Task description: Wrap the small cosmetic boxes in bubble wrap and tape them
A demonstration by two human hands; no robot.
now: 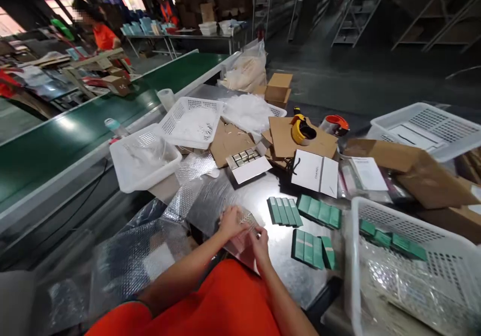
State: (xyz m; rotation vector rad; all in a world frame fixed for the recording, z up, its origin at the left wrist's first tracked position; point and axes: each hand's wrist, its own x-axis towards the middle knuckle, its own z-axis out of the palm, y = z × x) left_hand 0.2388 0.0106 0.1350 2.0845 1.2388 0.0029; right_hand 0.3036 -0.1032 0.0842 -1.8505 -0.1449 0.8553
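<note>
Both my hands are on a piece of see-through bubble wrap (246,220) at the front of the metal table (265,188). My left hand (230,222) lies over its left side with bent fingers. At its right edge, my right hand (260,242) pinches the wrap between thumb and fingers. Whether something lies inside the wrap I cannot tell. Just right of my hands are slim green boxes in groups: a fanned row (284,212), a row behind it (319,212) and a nearer group (308,248). A white box of small square items (248,165) stands open beyond them.
White baskets (146,160) stand back left, beside a green conveyor (150,88). At right, a white basket (355,266) holds green boxes and plastic packaging. A white bag (314,172), yellow tape dispenser (300,129) and cardboard (276,145) lie behind. A co-worker (103,35) is across the conveyor.
</note>
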